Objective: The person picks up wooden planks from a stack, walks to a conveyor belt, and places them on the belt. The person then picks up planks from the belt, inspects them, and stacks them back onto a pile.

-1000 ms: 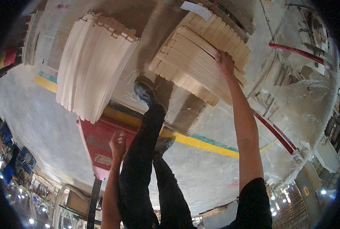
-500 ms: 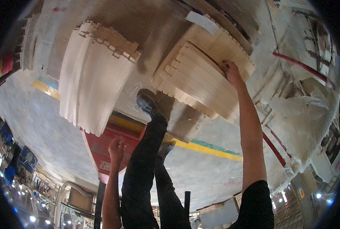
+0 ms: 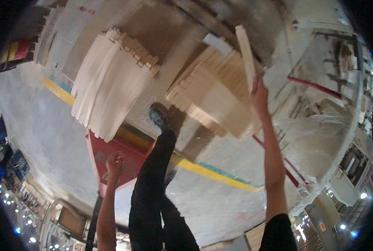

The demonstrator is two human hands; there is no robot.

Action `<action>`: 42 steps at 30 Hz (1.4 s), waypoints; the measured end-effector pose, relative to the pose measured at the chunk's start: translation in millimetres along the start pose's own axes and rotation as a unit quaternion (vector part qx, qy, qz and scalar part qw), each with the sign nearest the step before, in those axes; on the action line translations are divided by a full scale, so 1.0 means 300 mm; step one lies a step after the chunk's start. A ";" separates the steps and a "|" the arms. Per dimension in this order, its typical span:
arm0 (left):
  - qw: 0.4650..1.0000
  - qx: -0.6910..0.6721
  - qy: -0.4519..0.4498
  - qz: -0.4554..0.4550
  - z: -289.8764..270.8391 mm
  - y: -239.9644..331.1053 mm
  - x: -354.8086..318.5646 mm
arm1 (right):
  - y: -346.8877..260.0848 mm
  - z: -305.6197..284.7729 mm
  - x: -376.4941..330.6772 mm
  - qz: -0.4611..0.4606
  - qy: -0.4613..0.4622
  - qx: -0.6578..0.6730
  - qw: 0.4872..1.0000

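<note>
Red wedge-shaped frame [image 3: 132, 157] at near left, yellow floor stripe [image 3: 211, 174] edged green, translucent plastic sheeting [image 3: 320, 142] at right, red bar [image 3: 314, 87] farther off.

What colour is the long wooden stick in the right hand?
The long wooden stick is pale tan, clearest in the head view.

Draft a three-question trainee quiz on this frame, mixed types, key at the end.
1. What does the right hand grip?
2. True or false: a white sheet lies at the far end of the right-hand wood stack.
3. Which colour is the panel seen behind the left hand? a) green b) red c) white

Key:
1. A wooden strip, held near its lower end.
2. True.
3. b
</note>
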State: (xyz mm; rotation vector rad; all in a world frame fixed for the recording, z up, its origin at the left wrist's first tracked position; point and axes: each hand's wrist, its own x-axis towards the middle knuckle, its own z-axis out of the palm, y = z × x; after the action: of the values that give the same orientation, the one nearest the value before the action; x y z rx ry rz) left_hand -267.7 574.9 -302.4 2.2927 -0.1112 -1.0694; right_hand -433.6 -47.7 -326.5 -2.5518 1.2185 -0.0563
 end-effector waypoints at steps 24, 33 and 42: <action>0.676 -0.292 -0.535 0.413 1.062 1.209 -2.772 | 0.170 -1.288 -3.111 0.199 0.069 0.689 0.693; 0.670 -0.216 -0.635 0.319 2.172 1.181 -3.457 | 0.873 -1.315 -3.777 0.363 0.438 0.662 0.489; 0.678 -0.149 -0.688 0.209 2.983 1.222 -4.033 | 1.597 -1.641 -4.306 0.426 0.564 0.622 0.339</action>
State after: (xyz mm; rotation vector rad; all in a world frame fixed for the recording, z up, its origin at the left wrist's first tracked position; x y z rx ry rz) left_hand -1663.8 222.0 268.1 0.6488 -0.9048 -2.0645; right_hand -1699.6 529.1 126.3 -0.0317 1.5337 -1.8092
